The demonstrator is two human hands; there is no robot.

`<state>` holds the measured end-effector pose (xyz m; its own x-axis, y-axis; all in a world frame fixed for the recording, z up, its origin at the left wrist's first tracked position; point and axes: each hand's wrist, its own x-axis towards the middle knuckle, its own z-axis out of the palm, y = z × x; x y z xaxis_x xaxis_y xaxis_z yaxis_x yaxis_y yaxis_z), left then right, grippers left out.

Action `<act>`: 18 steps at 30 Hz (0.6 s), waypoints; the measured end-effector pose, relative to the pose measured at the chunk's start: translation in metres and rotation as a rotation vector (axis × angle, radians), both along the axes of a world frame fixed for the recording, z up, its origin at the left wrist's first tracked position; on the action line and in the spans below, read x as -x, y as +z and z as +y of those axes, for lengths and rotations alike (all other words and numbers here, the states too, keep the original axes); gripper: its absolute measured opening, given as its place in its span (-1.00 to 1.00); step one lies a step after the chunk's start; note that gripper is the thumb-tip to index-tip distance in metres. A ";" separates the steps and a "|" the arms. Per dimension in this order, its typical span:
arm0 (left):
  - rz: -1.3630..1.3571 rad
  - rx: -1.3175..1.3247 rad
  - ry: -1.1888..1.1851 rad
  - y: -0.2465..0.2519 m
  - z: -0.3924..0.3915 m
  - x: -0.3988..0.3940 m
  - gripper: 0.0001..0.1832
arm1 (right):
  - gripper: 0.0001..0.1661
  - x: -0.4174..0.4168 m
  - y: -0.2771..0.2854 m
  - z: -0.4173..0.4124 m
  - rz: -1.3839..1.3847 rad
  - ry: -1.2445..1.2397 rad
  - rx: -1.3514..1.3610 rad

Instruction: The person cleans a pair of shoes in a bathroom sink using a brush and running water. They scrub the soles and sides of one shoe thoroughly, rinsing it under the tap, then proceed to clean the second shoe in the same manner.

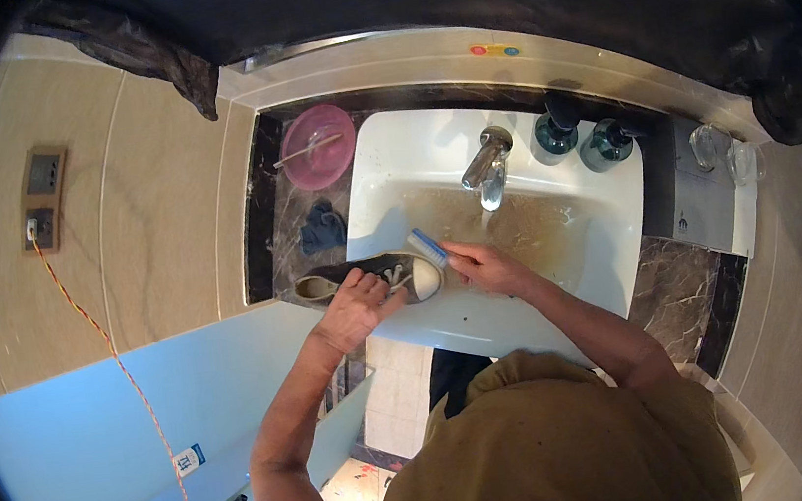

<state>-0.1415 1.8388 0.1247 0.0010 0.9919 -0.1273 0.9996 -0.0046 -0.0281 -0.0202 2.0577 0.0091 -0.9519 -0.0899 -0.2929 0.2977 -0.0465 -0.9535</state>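
My left hand (357,304) grips a dark canvas sneaker (425,275) with a pale rubber toe cap and white laces. The shoe lies along the sink's left front rim, toe pointing right. In my right hand (483,265) is a blue scrubbing brush (428,247) with pale bristles, close beside the toe; whether it touches the shoe I cannot tell. Brownish water stands in the white washbasin (382,178). A chrome faucet (485,159) above it runs a stream of water.
Left of the basin are a pink plastic bowl (311,175) with a stick across it and a dark blue cloth (322,227). Two green pump bottles (555,136) stand at the back right. Drinking glasses (712,147) rest on a grey box (708,208). A twisted cord (111,343) hangs from the wall socket.
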 end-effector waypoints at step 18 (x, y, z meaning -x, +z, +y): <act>-0.089 -0.426 0.715 -0.011 0.008 -0.063 -0.46 | 0.00 -0.012 -0.017 -0.041 0.129 -0.485 0.003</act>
